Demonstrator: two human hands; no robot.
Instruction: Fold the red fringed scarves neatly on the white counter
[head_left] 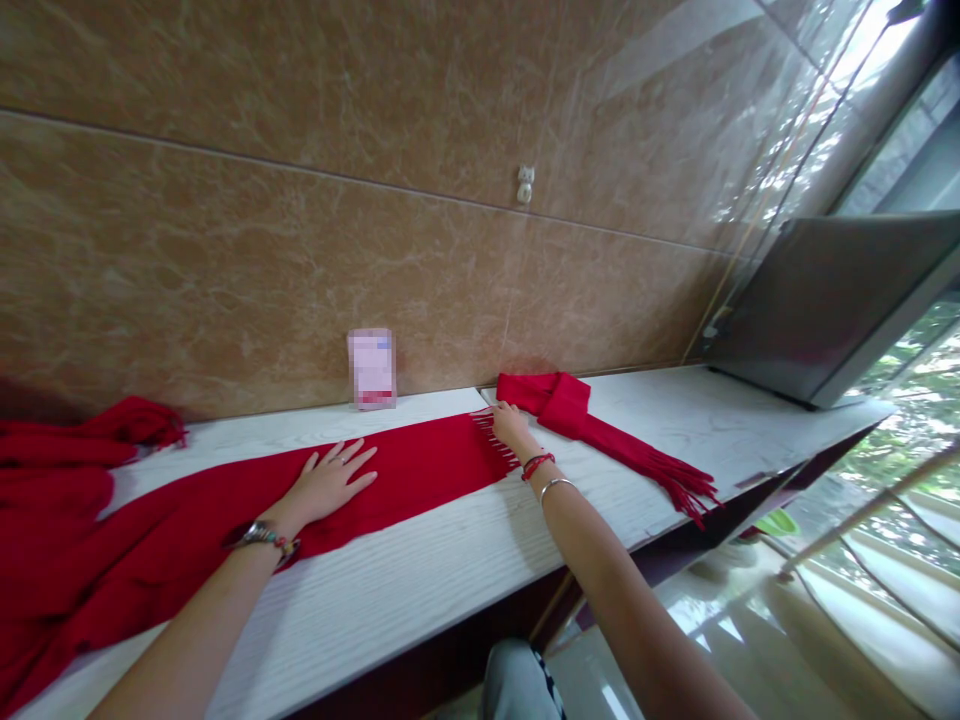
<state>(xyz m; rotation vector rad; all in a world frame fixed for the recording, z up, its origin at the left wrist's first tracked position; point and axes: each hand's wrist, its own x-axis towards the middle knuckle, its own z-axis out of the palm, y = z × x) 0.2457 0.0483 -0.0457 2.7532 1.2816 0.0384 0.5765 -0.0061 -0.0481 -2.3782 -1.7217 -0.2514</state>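
A long red scarf [420, 465] lies stretched across a white wood-grain counter [420, 570]. My left hand [330, 482] rests flat on the scarf's middle, fingers spread. My right hand [511, 423] is at the scarf's fringed end, fingers closed on the fringe near the wall. A second red scarf [592, 425], folded, lies to the right with its fringe [686, 485] trailing toward the counter's front edge.
A heap of red fabric [52, 500] covers the counter's left end. A small pink card [372, 368] leans against the marble wall [300, 200]. A grey box [825, 300] sits at the right end, by a window.
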